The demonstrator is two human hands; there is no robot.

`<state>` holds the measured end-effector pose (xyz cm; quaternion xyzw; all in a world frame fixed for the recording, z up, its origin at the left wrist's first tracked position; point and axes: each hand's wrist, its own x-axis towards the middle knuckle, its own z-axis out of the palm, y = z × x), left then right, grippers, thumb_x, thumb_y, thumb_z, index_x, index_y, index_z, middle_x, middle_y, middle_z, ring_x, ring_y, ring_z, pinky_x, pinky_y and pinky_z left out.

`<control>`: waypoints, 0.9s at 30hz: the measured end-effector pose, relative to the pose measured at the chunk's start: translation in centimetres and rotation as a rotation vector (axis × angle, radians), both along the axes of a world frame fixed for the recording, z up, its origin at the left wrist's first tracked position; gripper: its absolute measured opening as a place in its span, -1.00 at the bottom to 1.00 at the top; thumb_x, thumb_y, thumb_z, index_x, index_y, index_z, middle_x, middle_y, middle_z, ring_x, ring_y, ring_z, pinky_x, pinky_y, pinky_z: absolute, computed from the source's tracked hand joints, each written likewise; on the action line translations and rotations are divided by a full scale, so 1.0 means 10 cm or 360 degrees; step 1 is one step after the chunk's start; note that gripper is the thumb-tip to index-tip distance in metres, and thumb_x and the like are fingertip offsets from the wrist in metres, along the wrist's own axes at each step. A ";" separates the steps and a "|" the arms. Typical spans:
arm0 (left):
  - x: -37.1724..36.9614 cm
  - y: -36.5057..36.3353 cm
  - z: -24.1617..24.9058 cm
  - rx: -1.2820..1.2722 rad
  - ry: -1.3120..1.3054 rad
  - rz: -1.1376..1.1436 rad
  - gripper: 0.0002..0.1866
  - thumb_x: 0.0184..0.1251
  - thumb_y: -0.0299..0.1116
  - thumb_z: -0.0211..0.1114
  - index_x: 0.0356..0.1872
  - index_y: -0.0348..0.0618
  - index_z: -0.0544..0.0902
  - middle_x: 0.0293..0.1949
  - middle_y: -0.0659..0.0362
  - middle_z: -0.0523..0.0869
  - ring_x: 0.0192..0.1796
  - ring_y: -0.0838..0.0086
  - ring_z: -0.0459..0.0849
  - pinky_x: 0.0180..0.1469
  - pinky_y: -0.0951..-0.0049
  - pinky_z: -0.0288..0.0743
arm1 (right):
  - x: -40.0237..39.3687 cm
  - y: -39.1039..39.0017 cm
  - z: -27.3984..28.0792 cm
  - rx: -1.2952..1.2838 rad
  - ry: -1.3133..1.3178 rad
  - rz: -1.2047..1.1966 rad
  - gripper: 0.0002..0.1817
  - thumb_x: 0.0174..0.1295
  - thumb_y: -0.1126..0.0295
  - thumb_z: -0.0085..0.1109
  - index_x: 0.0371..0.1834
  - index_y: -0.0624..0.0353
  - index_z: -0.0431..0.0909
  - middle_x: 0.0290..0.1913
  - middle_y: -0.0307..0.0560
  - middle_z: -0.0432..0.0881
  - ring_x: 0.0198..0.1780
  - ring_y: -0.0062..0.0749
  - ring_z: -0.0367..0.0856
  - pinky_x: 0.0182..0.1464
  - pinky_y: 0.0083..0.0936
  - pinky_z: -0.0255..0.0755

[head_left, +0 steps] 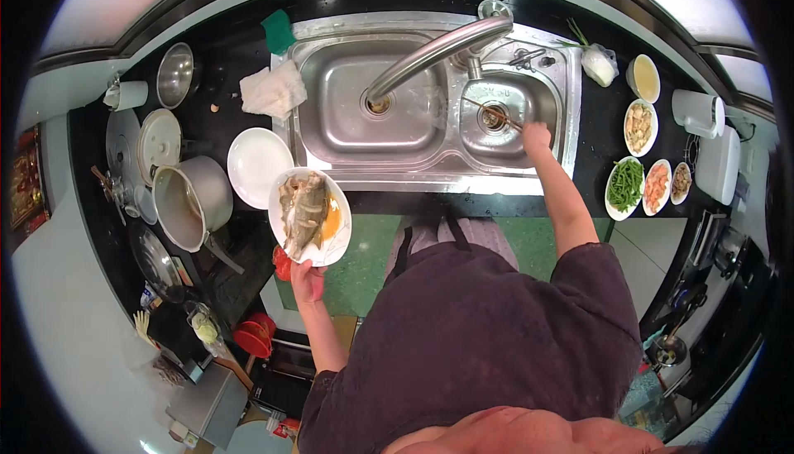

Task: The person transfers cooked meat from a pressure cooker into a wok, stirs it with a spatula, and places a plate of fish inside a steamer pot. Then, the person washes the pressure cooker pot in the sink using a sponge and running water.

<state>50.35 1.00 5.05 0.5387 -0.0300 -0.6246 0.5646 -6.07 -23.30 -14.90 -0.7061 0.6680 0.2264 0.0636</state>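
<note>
My left hand (308,281) is closed on the near rim of a white oval plate (333,245), held out past the counter's front edge. On the plate lies a whole fish (303,214) with pale pieces on top and an orange-brown liquid beside it. Over the small right basin (529,94) of the steel sink, my right hand (536,137) is closed around a pair of chopsticks (490,112). Their tips point left, above the basin's drain. An empty white plate (260,169) sits on the counter just behind the fish plate.
A curved faucet (442,53) reaches over the large left basin (331,127). To the right stand dishes of green vegetable pieces (624,185), orange pieces (657,187) and pale pieces (639,127). A large pot (211,198) and a crumpled white cloth (273,90) are on the left.
</note>
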 end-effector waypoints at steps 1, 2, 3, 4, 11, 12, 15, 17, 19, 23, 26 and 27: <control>-0.04 -0.02 0.04 -0.0018 -0.0016 -0.0002 -0.24 0.08 -0.47 0.24 0.37 -0.24 0.17 0.31 -0.02 0.37 0.25 0.17 0.49 0.16 0.25 0.55 | 0.05 -0.05 0.10 0.0327 0.0150 0.0038 -0.81 0.20 0.38 0.04 -0.29 0.13 0.68 -0.24 0.02 0.70 -0.19 -0.20 0.69 -0.13 -0.32 0.58; -0.09 -0.05 0.09 -0.0033 -0.0030 -0.0007 -0.24 0.08 -0.47 0.24 0.37 -0.24 0.16 0.31 -0.02 0.37 0.25 0.17 0.49 0.16 0.24 0.55 | -0.04 -0.02 -0.02 0.0354 0.0102 -0.0009 -0.81 0.19 0.39 0.05 -0.30 0.13 0.68 -0.24 0.01 0.70 -0.20 -0.20 0.69 -0.15 -0.33 0.58; -0.24 -0.17 0.20 -0.0024 -0.0079 0.0090 -0.25 0.10 -0.45 0.26 0.35 -0.30 0.16 0.20 -0.03 0.47 0.05 0.22 0.64 -0.19 0.38 0.72 | -0.08 0.01 -0.10 0.0379 0.0053 -0.0060 -0.81 0.19 0.39 0.05 -0.31 0.13 0.68 -0.25 0.00 0.70 -0.21 -0.21 0.70 -0.17 -0.34 0.59; -0.25 -0.17 0.18 -0.0038 -0.0067 0.0037 -0.25 0.10 -0.45 0.25 0.36 -0.28 0.16 0.23 -0.03 0.44 0.11 0.21 0.60 -0.08 0.33 0.67 | -0.11 -0.01 -0.19 0.0397 0.0001 -0.0105 -0.82 0.19 0.39 0.06 -0.32 0.13 0.68 -0.25 0.00 0.71 -0.22 -0.21 0.70 -0.19 -0.35 0.60; -0.36 -0.05 0.16 -0.0010 -0.0019 -0.0038 -0.21 0.07 -0.46 0.26 0.38 -0.25 0.14 0.29 -0.02 0.38 0.23 0.18 0.51 0.11 0.26 0.59 | -0.02 -0.22 0.54 0.0103 -0.0228 -0.0003 -0.84 0.12 0.47 0.08 -0.45 0.13 0.68 -0.40 0.05 0.69 -0.28 -0.14 0.71 -0.25 -0.31 0.59; -0.44 -0.08 0.18 0.0009 -0.0018 -0.0005 -0.21 0.06 -0.46 0.26 0.38 -0.25 0.14 0.29 -0.01 0.38 0.23 0.18 0.51 0.11 0.26 0.59 | -0.04 -0.26 0.33 0.0108 -0.0271 0.0042 -0.85 0.12 0.47 0.07 -0.44 0.15 0.68 -0.35 0.07 0.68 -0.27 -0.12 0.71 -0.25 -0.30 0.60; -0.55 -0.12 0.19 0.0041 -0.0003 -0.0019 -0.20 0.04 -0.47 0.28 0.38 -0.24 0.15 0.30 -0.01 0.38 0.24 0.17 0.50 0.16 0.22 0.55 | -0.01 -0.28 -0.35 0.0077 -0.0374 0.0039 -0.85 0.15 0.47 0.04 -0.38 0.20 0.64 -0.20 0.14 0.63 -0.26 -0.05 0.69 -0.23 -0.26 0.61; -0.64 -0.13 0.24 0.0038 -0.0021 -0.0035 -0.20 0.04 -0.46 0.28 0.38 -0.24 0.15 0.30 -0.01 0.38 0.26 0.17 0.48 0.19 0.22 0.53 | 0.07 -0.24 -0.58 0.0077 -0.0335 -0.0059 -0.82 0.21 0.45 -0.01 -0.24 0.23 0.59 -0.07 0.14 0.55 -0.21 -0.03 0.68 -0.22 -0.24 0.62; -0.70 -0.10 0.27 0.0055 -0.0045 -0.0043 -0.19 0.03 -0.45 0.29 0.38 -0.23 0.15 0.31 -0.02 0.36 0.30 0.16 0.44 0.22 0.20 0.49 | 0.10 -0.20 -0.65 0.0006 -0.0307 -0.0143 -0.81 0.23 0.43 -0.03 -0.22 0.21 0.59 -0.10 0.11 0.57 -0.19 -0.07 0.68 -0.22 -0.25 0.62; -0.71 0.02 0.26 0.0122 -0.0075 -0.0011 -0.20 0.04 -0.44 0.29 0.37 -0.26 0.15 0.27 -0.03 0.40 0.20 0.18 0.50 0.09 0.28 0.54 | 0.07 -0.15 -0.68 0.0002 -0.0254 -0.0216 -0.82 0.25 0.42 -0.03 -0.24 0.16 0.59 -0.16 0.03 0.59 -0.14 -0.13 0.66 -0.20 -0.27 0.62; -0.90 -0.11 0.34 0.0079 -0.0162 0.0098 -0.25 0.07 -0.44 0.25 0.34 -0.34 0.17 0.17 -0.06 0.50 -0.01 0.25 0.67 -0.23 0.45 0.70 | 0.08 -0.12 -0.58 0.0005 -0.0305 -0.0263 -0.77 0.18 0.34 0.12 -0.13 0.17 0.53 -0.14 0.03 0.58 -0.07 -0.15 0.61 -0.17 -0.29 0.61; -0.95 -0.14 0.36 0.0067 -0.0164 0.0106 -0.25 0.07 -0.44 0.25 0.34 -0.34 0.18 0.17 -0.06 0.50 0.00 0.25 0.67 -0.22 0.45 0.70 | 0.11 -0.09 -0.53 -0.0002 -0.0346 -0.0252 -0.71 0.14 0.31 0.18 -0.09 0.17 0.51 -0.12 0.03 0.57 -0.06 -0.14 0.61 -0.17 -0.29 0.61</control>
